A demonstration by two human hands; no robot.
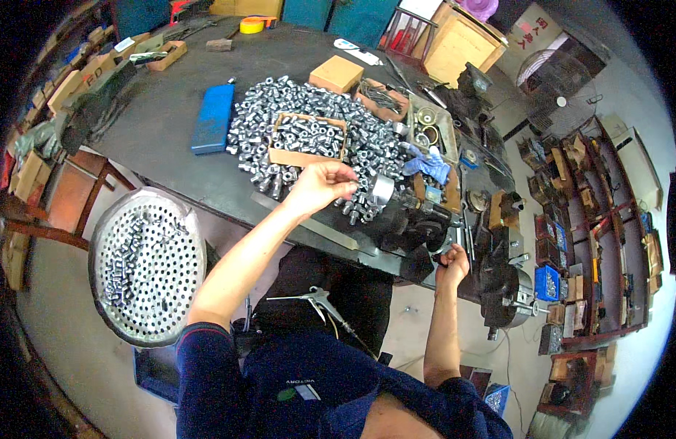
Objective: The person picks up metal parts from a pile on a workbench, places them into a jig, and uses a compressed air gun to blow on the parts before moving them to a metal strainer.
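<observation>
My left hand [325,189] is over the front of a heap of small shiny metal fittings [279,95], its fingers pinched together. What they hold, if anything, is too small to make out. Just right of these fingertips is the round silver head [382,190] of a small dark bench machine [422,227]. At the machine's right end, my right hand [453,265] is closed, its fingers curled by a bright metal part; what lies inside the grip is hidden. An open cardboard box [306,157] full of the same fittings sits within the heap, behind my left hand.
A blue case [213,119] lies left of the heap, a closed carton [336,74] behind it. At the left stands a perforated round metal stool [149,271] with fittings on it. An air blow gun [317,298] rests at my lap. A blue glove [428,165] lies beyond the machine.
</observation>
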